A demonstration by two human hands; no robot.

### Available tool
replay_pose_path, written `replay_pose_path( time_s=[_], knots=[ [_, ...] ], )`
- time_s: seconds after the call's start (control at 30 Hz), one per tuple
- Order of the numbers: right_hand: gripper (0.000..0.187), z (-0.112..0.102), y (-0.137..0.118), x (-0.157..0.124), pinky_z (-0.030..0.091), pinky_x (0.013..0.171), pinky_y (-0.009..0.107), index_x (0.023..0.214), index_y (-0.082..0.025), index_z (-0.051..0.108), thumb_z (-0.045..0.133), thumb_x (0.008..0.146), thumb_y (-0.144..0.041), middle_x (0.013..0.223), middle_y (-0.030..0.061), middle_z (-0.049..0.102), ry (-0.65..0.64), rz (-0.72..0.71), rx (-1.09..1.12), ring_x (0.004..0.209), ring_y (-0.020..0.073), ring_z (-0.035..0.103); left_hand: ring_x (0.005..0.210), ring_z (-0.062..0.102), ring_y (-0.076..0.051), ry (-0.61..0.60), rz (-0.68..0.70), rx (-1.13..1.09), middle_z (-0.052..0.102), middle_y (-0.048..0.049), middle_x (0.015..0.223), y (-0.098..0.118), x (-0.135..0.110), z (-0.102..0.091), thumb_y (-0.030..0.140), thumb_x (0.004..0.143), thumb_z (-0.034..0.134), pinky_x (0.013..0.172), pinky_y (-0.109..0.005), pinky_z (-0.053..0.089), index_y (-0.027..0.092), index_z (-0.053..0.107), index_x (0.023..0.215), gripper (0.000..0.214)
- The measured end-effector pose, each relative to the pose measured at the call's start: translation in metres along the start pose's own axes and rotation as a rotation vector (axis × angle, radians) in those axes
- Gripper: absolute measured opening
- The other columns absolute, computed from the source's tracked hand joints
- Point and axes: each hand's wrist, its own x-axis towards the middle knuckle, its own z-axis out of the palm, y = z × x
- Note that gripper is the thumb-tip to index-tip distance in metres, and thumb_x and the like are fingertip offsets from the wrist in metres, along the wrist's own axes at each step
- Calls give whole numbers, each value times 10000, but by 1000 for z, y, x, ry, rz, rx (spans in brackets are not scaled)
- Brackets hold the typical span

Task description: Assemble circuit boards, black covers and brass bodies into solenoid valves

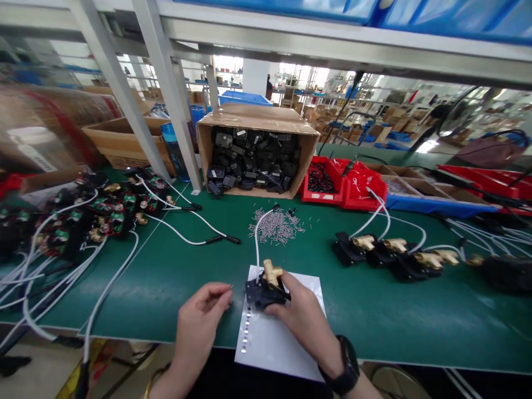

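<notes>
Brass-topped black valve (266, 292) is lower centre of frame, our right hand (305, 321) wrapped round it over the white sheet (274, 343) on the bench (374, 310). Left hand (203, 313) pinches a tiny pin (230, 286) btwn thumb + forefinger, pin lying across the frame toward the valve, just beside it, not touching.

A green mat (174, 277) covers the long workbench, which stands under a grey metal shelf frame (166, 94) carrying blue bins (291, 8). Behind it opens a bright factory hall with a white pillar (255, 77), daylit windows (299, 75) and stacked cartons (394, 119). A pale floor (37, 377) shows at lower left.
</notes>
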Motion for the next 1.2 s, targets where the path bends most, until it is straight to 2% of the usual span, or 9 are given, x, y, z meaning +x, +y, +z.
replay_pose_path(
  time_s=[0.13, 0.23, 0.33, 0.5, 0.83, 1.0, 1.07, 1.13, 1.2],
  knots=[
    [528, 2, -1, -3, 436, 852, 353, 1130, -233, 508, 682, 650, -102, 1076, 34, 633, 14, -4, -16, 984, 249, 586, 691, 655, -139, -36, 253, 57, 692, -10, 736, -4, -29, 13, 226, 769, 611, 650, -205, 532, 195, 667, 705, 91],
    [524, 4, 1, -6, 450, 819, 342, 1127, -238, 495, 665, 653, -94, 1068, 30, 634, 23, -12, -8, 958, 242, 597, 707, 659, -120, -74, 432, 131, 696, 1, 745, -3, -32, 23, 158, 791, 588, 686, -183, 521, 204, 663, 732, 105],
    [533, 7, 4, -8, 462, 780, 331, 1135, -250, 481, 655, 655, -97, 1067, 22, 632, 30, -22, 5, 918, 235, 609, 720, 659, -114, -49, 517, 178, 696, -1, 759, -5, -32, 29, 140, 799, 584, 706, -177, 516, 199, 659, 764, 102],
    [553, 10, 8, -7, 451, 837, 355, 1148, -249, 472, 660, 651, -99, 1113, 33, 616, 46, -27, 25, 981, 247, 591, 712, 650, -115, -29, 489, 215, 685, -4, 745, -12, -35, 33, 162, 807, 585, 686, -177, 512, 192, 664, 773, 91],
    [520, 5, 2, -10, 453, 830, 338, 1147, -244, 479, 622, 669, -98, 1124, 39, 609, 30, -39, 57, 982, 231, 591, 582, 614, -126, -77, 280, 337, 656, 5, 677, -7, -35, 37, 260, 828, 566, 563, -213, 478, 207, 641, 739, 128],
    [515, 4, 4, -9, 466, 784, 338, 1141, -233, 480, 620, 660, -111, 1069, 40, 623, 8, -32, 56, 927, 232, 598, 590, 602, -132, -70, 377, 438, 635, 3, 633, -13, -31, 39, 306, 826, 574, 568, -226, 440, 201, 608, 682, 182],
    [518, 3, 5, -8, 461, 795, 341, 1136, -235, 481, 623, 656, -101, 1064, 35, 625, -8, -28, 66, 942, 232, 592, 550, 566, -127, -74, 377, 483, 579, 17, 568, -15, -31, 38, 319, 801, 605, 542, -229, 409, 195, 556, 607, 234],
    [530, 0, 7, -8, 453, 810, 338, 1139, -249, 478, 620, 657, -83, 1075, 20, 624, -28, -23, 82, 965, 225, 584, 507, 497, -117, -43, 318, 488, 500, 38, 546, -12, -30, 35, 346, 720, 682, 505, -230, 374, 197, 480, 572, 291],
    [563, -2, 8, -6, 446, 824, 343, 1165, -259, 464, 628, 658, -76, 1093, 12, 623, -57, -14, 76, 980, 226, 582, 518, 452, -114, 40, 231, 401, 464, 45, 607, -3, -24, 29, 364, 668, 706, 497, -228, 368, 205, 462, 652, 291]
  ],
)
